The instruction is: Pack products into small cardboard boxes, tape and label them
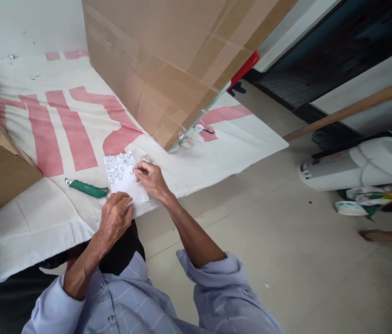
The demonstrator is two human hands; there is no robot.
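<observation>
A white sheet of paper (128,188) lies near the table's front edge, its far part covered with several small dark-outlined rectangles; whether they are drawn or loose pieces I cannot tell. My right hand (152,178) is over the sheet's right side, thumb and fingertips pinched together beside the rectangles. What sits in that pinch is too small to name. My left hand (116,214) rests at the sheet's near left corner with its fingers curled; something pale shows by the thumb. Left of the paper lies a green utility knife (88,188) with its metal tip pointing left.
A large taped cardboard box (168,69) stands behind the paper. Another open cardboard box (4,174) is at left. A small roundish clear item (186,142) and a dark pen-like object (209,131) lie near the large box. A white bucket (363,162) lies at right.
</observation>
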